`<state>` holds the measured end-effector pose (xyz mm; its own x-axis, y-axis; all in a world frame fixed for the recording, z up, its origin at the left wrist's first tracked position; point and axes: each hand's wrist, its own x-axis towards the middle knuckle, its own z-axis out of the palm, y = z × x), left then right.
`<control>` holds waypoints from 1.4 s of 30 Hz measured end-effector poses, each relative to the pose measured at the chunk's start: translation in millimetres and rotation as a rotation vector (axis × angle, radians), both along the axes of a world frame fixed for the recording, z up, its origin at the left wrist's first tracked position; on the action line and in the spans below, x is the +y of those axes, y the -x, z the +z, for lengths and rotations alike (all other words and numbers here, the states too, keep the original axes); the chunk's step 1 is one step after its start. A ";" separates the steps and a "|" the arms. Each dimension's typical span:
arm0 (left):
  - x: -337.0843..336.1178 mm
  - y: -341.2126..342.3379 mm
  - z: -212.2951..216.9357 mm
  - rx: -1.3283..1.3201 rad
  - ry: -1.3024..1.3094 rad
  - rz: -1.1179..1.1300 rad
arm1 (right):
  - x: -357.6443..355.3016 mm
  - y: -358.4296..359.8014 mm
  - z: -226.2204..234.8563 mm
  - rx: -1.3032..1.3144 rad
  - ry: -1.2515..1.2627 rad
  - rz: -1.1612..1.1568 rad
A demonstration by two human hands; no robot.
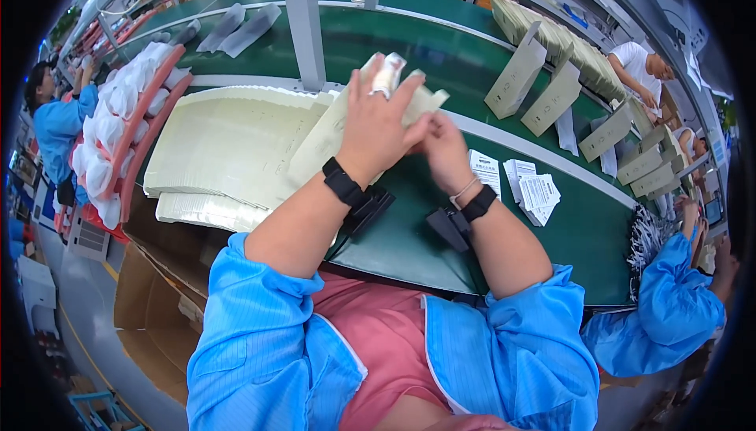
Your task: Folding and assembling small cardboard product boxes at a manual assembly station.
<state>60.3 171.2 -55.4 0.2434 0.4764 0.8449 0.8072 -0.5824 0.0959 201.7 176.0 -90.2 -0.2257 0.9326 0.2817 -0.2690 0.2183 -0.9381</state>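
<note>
Fingers of your L hand (378, 122) bent round sm. white item (387, 77), over cream box (319, 146) nr far edge of worktop (575, 250); fingers of your R hand (447, 155) curled at box's R end, blurred, can't make out grip.

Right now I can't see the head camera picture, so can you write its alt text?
A person's left hand and right hand are on a pale carton at a green table. Left of them lies a stack of flat cartons; to the right, small printed leaflets. Beyond, standing cartons line a green surface.
</note>
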 end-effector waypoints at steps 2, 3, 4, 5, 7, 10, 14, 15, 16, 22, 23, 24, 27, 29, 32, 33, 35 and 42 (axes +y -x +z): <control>-1.4 -1.2 3.8 -0.008 -0.088 0.060 | 3.5 -12.5 7.1 0.055 -0.068 -0.080; -0.2 1.5 2.7 -0.016 -0.002 0.066 | 3.4 -19.1 14.2 0.031 -0.100 -0.103; 1.3 5.0 1.7 -0.024 0.085 0.073 | 2.2 -24.2 22.1 0.005 -0.132 -0.126; 2.9 6.2 3.1 -0.032 0.172 0.074 | 1.7 -27.8 26.5 -0.021 -0.164 -0.153; 6.6 8.5 7.5 -0.039 0.143 0.020 | 1.5 -29.0 28.3 -0.005 -0.233 -0.163; 9.9 9.7 12.4 -0.062 0.089 -0.077 | -0.9 -25.8 33.7 0.018 -0.369 -0.169; 5.7 7.1 9.6 -0.287 0.344 -0.274 | -13.1 -19.0 47.2 0.551 -0.281 0.095; 4.7 4.7 8.4 -0.209 0.165 -0.291 | -15.1 -17.8 45.5 0.519 -0.255 0.064; 3.9 2.4 7.3 -0.131 -0.013 -0.305 | -17.2 -16.5 43.6 0.487 -0.228 0.033; 9.5 9.3 4.4 -0.027 -0.309 -0.335 | -26.1 -2.8 47.3 0.261 -0.376 -0.064; 7.9 8.4 2.7 -0.089 -0.248 -0.383 | -27.9 -5.6 50.3 0.366 -0.348 0.073; 6.4 7.4 1.0 -0.151 -0.188 -0.430 | -29.4 -9.3 52.7 0.469 -0.317 0.209; 9.1 11.1 -3.2 -0.180 -0.123 -0.483 | -27.5 -14.1 52.2 0.445 -0.301 0.267; 13.3 13.4 -7.7 -0.113 -0.110 -0.513 | -25.9 -18.2 51.1 0.191 -0.337 0.089; 15.7 9.0 -13.0 -0.276 -0.053 -0.599 | -15.1 -37.8 57.6 -0.093 -0.646 0.047; 15.9 8.5 -13.9 -0.356 -0.024 -0.642 | -14.0 -42.3 59.9 -0.237 -0.798 0.024; 14.3 9.5 -13.9 -0.311 -0.025 -0.616 | -20.4 -48.2 67.2 -0.310 -0.768 -0.009; 9.3 12.5 -5.4 -0.028 -0.144 -0.473 | -26.6 -42.1 70.0 -0.569 -0.738 -0.281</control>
<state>47.8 180.5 -60.9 0.3807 0.1969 0.9035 0.4497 -0.8932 0.0052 243.7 149.4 -20.3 -0.3051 0.6060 0.7346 0.3341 0.7905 -0.5134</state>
